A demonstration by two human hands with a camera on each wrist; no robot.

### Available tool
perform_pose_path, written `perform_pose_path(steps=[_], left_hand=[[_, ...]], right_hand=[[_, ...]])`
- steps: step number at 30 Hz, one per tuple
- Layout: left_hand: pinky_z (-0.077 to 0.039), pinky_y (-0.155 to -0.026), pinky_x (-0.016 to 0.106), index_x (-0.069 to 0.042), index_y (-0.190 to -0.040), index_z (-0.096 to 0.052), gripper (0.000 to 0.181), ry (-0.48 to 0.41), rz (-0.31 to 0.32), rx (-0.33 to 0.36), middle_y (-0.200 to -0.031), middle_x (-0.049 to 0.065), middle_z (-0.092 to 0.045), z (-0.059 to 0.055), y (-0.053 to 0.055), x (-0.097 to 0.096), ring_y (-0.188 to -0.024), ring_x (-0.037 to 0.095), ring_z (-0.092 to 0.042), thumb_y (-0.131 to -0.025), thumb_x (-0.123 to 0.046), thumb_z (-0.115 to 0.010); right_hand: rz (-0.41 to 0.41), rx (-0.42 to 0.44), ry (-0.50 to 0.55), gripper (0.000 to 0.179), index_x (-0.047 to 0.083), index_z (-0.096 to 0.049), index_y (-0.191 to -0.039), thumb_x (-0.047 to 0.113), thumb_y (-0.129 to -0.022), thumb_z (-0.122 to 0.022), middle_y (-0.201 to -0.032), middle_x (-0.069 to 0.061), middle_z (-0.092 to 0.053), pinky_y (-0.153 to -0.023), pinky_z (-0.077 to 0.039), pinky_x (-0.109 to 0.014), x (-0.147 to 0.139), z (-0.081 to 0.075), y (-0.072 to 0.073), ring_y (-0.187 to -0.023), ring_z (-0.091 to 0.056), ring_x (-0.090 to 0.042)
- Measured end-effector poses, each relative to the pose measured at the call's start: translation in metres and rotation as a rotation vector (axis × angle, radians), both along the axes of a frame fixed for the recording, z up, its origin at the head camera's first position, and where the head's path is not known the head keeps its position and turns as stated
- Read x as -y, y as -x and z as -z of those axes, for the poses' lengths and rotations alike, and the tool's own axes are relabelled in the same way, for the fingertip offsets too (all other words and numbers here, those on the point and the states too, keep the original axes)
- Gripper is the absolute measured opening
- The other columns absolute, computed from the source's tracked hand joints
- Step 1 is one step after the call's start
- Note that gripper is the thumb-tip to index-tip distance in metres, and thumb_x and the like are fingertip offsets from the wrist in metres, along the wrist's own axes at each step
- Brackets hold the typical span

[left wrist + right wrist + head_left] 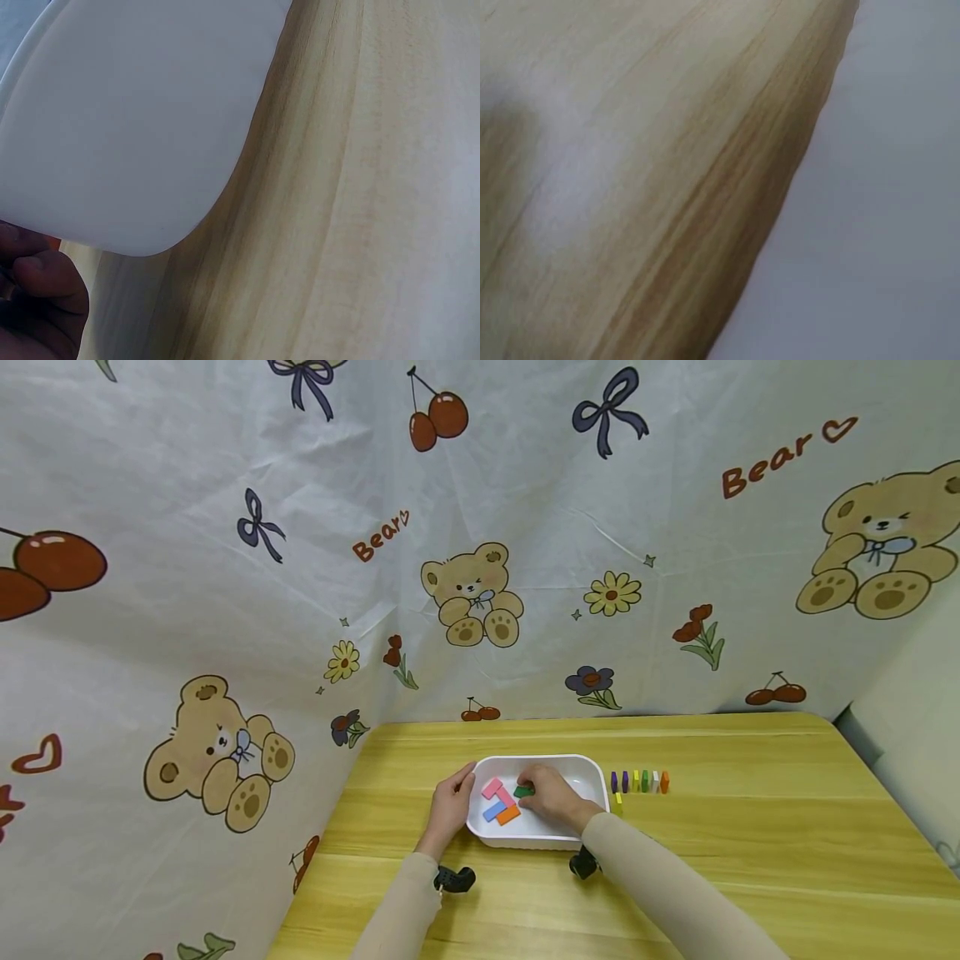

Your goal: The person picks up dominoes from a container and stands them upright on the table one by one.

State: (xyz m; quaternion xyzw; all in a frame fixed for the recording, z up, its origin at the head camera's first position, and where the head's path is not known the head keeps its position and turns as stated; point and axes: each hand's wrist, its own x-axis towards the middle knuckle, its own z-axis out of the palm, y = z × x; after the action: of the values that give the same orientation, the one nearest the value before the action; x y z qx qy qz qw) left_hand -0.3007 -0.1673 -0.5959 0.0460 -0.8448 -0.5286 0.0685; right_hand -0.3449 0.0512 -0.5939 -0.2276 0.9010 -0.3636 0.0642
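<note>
A shallow white tray [540, 842] stands on the wooden table in the head view. My left hand [448, 807] grips its left rim; in the left wrist view the curled fingers [56, 281] meet the tray's end. Inside the tray, my right hand [555, 797] pinches a small green block [523, 792], partly covered by the fingers. Left of that hand lie a pink block [491, 787], another pink block [506, 798], a blue block [494, 812] and an orange block [508, 815], set close together. Only the tray's outer wall [877, 195] and the table show in the right wrist view.
Right of the tray, several small coloured blocks stand in a row, from a purple block [614, 782] to an orange block [664, 782]. A yellow block [618, 803] sits nearer the tray wall. Printed cloth [540, 527] hangs behind the table [750, 827].
</note>
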Motion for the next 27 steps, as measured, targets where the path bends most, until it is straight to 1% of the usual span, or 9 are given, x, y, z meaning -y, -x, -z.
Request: perform_pose_path(steps=[5,11,17,21,27], left_hand=[[-0.044,-0.114,0.048,-0.016,-0.144,-0.062,0.039,0.002,0.001,-0.004,-0.149,0.006,-0.060,-0.0003,-0.0004,0.0003,-0.142,0.030,-0.051,-0.109,-0.030,-0.053],[-0.045,-0.114,0.047,-0.018,-0.143,-0.063,0.038,0.007,-0.002,-0.005,-0.149,0.005,-0.060,-0.0002,-0.0005,-0.0002,-0.141,0.030,-0.052,-0.109,-0.031,-0.053],[-0.045,-0.114,0.047,-0.020,-0.143,-0.064,0.037,0.002,-0.009,0.004,-0.149,0.005,-0.059,-0.0004,-0.0001,-0.0003,-0.142,0.029,-0.051,-0.109,-0.031,-0.054],[-0.045,-0.113,0.047,-0.017,-0.144,-0.063,0.039,0.011,-0.001,-0.002,-0.149,0.006,-0.060,0.0010,0.0007,0.0002,-0.141,0.030,-0.052,-0.109,-0.031,-0.053],[-0.045,-0.113,0.048,-0.018,-0.144,-0.063,0.039,0.008,0.004,0.002,-0.149,0.007,-0.059,0.0022,0.0004,0.0010,-0.142,0.031,-0.051,-0.109,-0.031,-0.053]], right_hand=[[-0.005,-0.014,-0.034,0.021,0.000,-0.074,-0.107,0.006,-0.087,-0.081,-0.102,-0.009,-0.067,-0.093,-0.054,-0.043,0.0010,0.0003,-0.0009,-0.093,-0.060,-0.020],[-0.042,-0.027,-0.104,0.021,-0.001,-0.075,-0.110,0.007,-0.090,-0.078,-0.103,-0.010,-0.065,-0.096,-0.053,-0.044,0.0015,-0.0042,-0.0031,-0.096,-0.057,-0.021],[-0.075,-0.050,-0.158,0.021,0.000,-0.075,-0.111,0.008,-0.093,-0.076,-0.100,-0.010,-0.062,-0.095,-0.053,-0.042,0.0025,-0.0060,-0.0055,-0.094,-0.054,-0.019],[-0.077,-0.048,-0.164,0.020,0.000,-0.075,-0.112,0.008,-0.093,-0.076,-0.099,-0.009,-0.061,-0.096,-0.053,-0.042,0.0022,-0.0058,-0.0062,-0.094,-0.054,-0.019],[-0.074,-0.063,-0.153,0.018,0.002,-0.073,-0.111,0.007,-0.094,-0.074,-0.102,-0.008,-0.062,-0.098,-0.053,-0.042,0.0010,-0.0049,-0.0069,-0.096,-0.055,-0.019]])
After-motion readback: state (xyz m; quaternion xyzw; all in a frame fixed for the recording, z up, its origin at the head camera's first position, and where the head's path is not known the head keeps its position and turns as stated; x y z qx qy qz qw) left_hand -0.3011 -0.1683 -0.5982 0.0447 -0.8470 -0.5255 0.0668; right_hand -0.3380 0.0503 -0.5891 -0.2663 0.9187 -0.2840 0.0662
